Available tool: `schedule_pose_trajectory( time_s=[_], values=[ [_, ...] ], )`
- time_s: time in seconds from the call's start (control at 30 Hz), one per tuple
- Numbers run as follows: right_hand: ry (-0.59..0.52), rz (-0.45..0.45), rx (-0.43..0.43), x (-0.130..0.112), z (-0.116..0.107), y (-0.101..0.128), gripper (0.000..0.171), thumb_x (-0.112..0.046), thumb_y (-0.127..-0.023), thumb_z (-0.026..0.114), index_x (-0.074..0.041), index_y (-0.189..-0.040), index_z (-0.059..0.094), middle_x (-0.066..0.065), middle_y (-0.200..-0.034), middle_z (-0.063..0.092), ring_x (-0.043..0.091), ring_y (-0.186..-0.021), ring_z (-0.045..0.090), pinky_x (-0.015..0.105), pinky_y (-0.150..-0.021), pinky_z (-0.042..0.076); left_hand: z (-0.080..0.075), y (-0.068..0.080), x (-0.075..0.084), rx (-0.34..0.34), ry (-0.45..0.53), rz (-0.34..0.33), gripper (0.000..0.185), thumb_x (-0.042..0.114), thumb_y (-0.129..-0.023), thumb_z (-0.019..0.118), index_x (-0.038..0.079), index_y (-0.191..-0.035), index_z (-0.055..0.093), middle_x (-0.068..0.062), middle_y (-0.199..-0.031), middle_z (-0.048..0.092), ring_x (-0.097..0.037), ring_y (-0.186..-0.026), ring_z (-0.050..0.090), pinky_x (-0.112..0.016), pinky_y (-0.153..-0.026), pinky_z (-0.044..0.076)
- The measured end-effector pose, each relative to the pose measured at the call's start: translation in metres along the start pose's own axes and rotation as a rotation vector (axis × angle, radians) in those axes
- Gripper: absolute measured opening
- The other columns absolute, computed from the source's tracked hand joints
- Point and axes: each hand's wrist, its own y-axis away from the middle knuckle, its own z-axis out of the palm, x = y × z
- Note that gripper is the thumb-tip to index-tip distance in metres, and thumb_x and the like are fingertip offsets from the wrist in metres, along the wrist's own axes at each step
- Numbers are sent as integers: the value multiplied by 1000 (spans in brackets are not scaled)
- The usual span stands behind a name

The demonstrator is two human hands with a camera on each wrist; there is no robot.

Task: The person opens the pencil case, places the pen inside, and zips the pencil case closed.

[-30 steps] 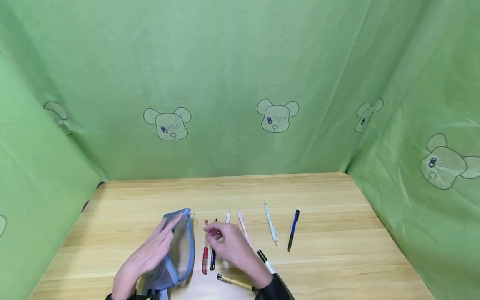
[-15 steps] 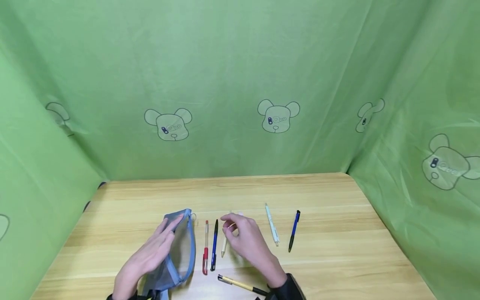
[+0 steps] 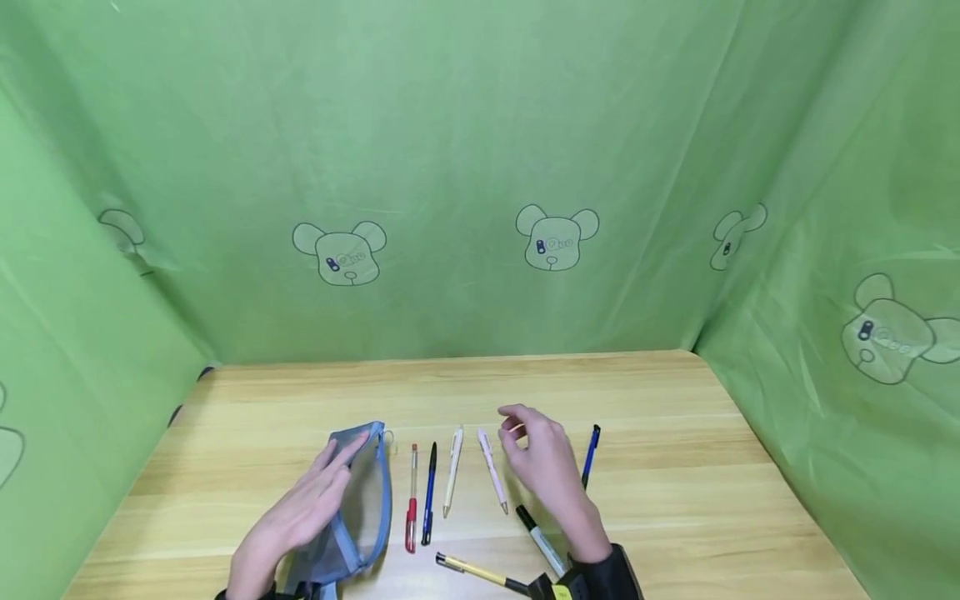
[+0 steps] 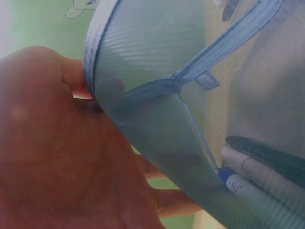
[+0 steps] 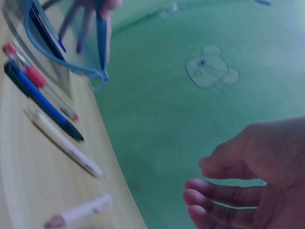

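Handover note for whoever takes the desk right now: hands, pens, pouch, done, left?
Left hand: grip on the blue mesh zip pouch, holding it up off the wooden table; some pens show through its mesh in the left wrist view.
Right hand: open, holding nothing, hovering between the pink pen and the dark blue pen.
On the table beside the pouch: red pen, blue-black pen, cream pen, black-capped marker, yellow pen.
Done: a few pens are inside.
Left: the seven loose ones.
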Motion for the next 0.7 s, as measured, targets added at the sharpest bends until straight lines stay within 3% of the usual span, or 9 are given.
schedule_pose_trajectory(
  time_s=[0.3,0.7],
  values=[
    [76,128,84,23,-22,-3,36,-5,-90,75,-3,-125,70,8,-98,74,26,-86,73,42,-70,59,2,0,-2,-8,10,-2,55,25,-112,17,13,-165,18,-26,-168,10,-51,-152,3,-77,-112,10],
    [142,339,25,56,-47,-2,48,-15,-93,73,0,-137,61,15,-103,69,27,-83,69,35,-58,51,1,0,-1,2,3,2,55,25,-112,19,14,-165,18,-26,-168,9,-51,-152,5,-78,-112,11]
  ],
)
